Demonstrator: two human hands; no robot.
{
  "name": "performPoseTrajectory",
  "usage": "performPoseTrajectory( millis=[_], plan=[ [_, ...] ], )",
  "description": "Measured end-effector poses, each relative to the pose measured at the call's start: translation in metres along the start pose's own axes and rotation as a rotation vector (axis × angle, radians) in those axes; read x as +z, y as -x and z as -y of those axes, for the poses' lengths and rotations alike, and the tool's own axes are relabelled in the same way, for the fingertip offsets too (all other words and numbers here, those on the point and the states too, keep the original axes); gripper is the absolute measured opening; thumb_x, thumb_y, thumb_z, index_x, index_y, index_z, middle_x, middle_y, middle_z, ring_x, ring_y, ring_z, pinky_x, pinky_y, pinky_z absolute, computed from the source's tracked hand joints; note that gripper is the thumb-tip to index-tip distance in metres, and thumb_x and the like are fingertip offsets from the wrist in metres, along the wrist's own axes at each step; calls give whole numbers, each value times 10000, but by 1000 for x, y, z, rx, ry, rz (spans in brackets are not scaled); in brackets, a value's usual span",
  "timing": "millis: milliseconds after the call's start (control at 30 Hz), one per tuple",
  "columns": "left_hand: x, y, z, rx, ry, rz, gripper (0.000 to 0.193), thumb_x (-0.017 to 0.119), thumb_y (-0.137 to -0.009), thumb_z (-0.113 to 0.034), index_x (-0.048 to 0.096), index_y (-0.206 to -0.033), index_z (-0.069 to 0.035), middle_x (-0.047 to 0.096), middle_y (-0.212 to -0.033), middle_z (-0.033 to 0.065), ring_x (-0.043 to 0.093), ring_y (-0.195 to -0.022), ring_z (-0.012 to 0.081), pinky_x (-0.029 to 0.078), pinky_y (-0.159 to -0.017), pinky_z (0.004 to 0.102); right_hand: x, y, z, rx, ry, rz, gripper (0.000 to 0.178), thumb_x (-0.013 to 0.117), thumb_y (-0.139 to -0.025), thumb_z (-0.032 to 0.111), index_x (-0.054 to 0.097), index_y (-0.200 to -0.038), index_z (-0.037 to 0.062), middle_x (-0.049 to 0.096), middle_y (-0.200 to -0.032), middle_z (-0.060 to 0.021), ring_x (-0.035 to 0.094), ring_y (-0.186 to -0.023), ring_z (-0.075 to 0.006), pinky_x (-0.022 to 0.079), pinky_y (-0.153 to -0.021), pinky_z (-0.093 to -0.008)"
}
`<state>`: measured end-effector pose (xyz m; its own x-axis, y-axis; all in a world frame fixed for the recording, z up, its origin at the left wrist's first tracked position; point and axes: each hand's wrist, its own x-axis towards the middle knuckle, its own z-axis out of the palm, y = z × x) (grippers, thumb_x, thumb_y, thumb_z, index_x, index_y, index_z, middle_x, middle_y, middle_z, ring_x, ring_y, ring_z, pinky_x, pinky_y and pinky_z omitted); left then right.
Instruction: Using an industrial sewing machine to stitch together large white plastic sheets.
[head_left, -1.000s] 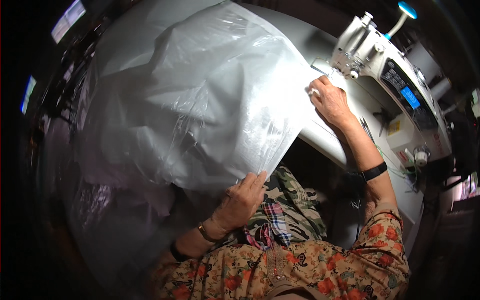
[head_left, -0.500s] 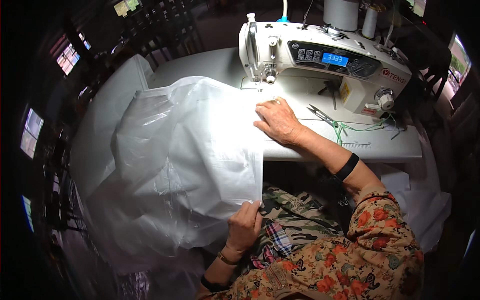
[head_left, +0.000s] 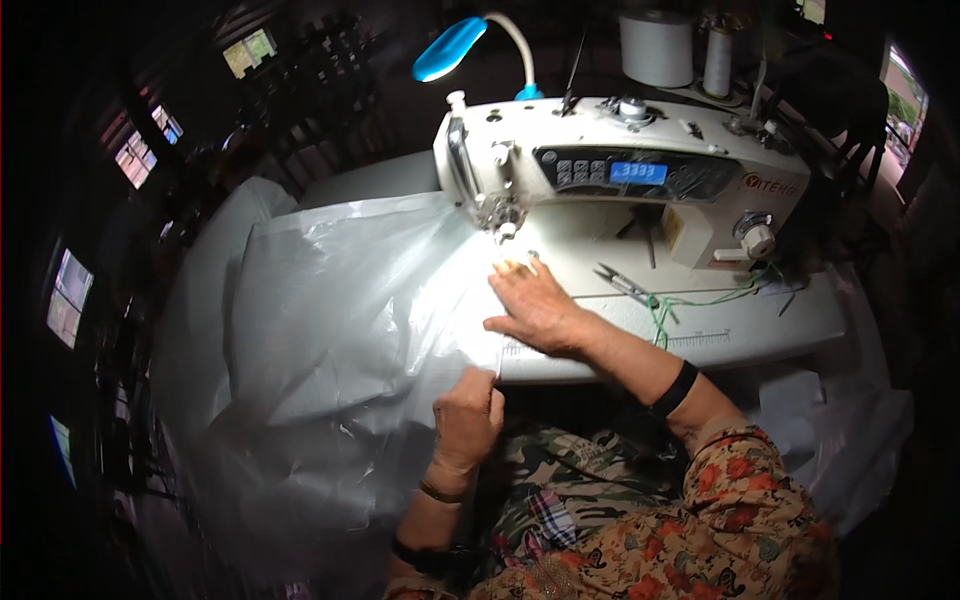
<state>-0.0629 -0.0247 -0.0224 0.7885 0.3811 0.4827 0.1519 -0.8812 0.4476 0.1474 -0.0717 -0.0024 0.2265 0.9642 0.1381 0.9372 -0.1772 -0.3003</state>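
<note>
A large translucent white plastic sheet point(head_left: 330, 300) spreads over the left of the sewing table and hangs off its front. Its right edge runs up to the needle area of a white sewing machine point(head_left: 640, 140). Near the table's front edge my left hand point(head_left: 468, 415) is closed on that edge of the sheet. Just below the needle, my right hand point(head_left: 540, 305) lies flat with fingers stretched out, its fingertips by the sheet's brightly lit edge. Glare hides exactly where the fingertips touch.
Thread snips point(head_left: 625, 283) and tangled green thread point(head_left: 690, 300) lie on the table right of my right hand. A blue lamp point(head_left: 450, 50) bends over the machine head. White thread cones point(head_left: 657, 50) stand behind. More plastic sheeting point(head_left: 850, 450) hangs at the right.
The view has shifted, bringing the blue lamp into sight. My left hand has come closer to my right hand, and the sheet's edge between them is shorter. The sheet lies flatter at the back.
</note>
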Motion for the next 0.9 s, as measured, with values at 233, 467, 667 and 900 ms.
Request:
performPoseTrajectory(
  millis=[233,467,667,900],
  plan=[
    [9,-68,10,-32,-126,50,49,639,-780,-30,652,-825,-15,642,-803,184,640,-717,392,511,-648,467,7,4,-5,-22,-87,-146,531,507,-985,356,509,-1297,-74,488,-1412,-266,406,-1376,-357,193,-1182,-527],
    [32,-121,23,-79,-160,18,71,630,-784,-50,658,-772,14,659,-806,222,646,-752,419,517,-673,486,11,-4,-7,-1,-120,-200,380,456,-950,137,533,-1278,-39,536,-1377,-229,451,-1346,-319,224,-1174,-512],
    [-9,-105,27,-302,259,164,360,644,-901,-188,661,-1213,-7,686,-912,220,667,-788,362,520,-760,454,7,-9,1,50,-65,-187,283,430,-930,59,601,-1138,-28,651,-1165,-201,571,-1193,-310,343,-1102,-437],
    [-57,-27,145,-248,-436,-66,390,536,-999,-316,643,-1268,-55,619,-1311,195,558,-1232,384,439,-1020,436,0,0,8,91,-237,-480,238,513,-925,92,617,-1076,-60,660,-929,-252,619,-915,-432,502,-864,-487]
  ],
)
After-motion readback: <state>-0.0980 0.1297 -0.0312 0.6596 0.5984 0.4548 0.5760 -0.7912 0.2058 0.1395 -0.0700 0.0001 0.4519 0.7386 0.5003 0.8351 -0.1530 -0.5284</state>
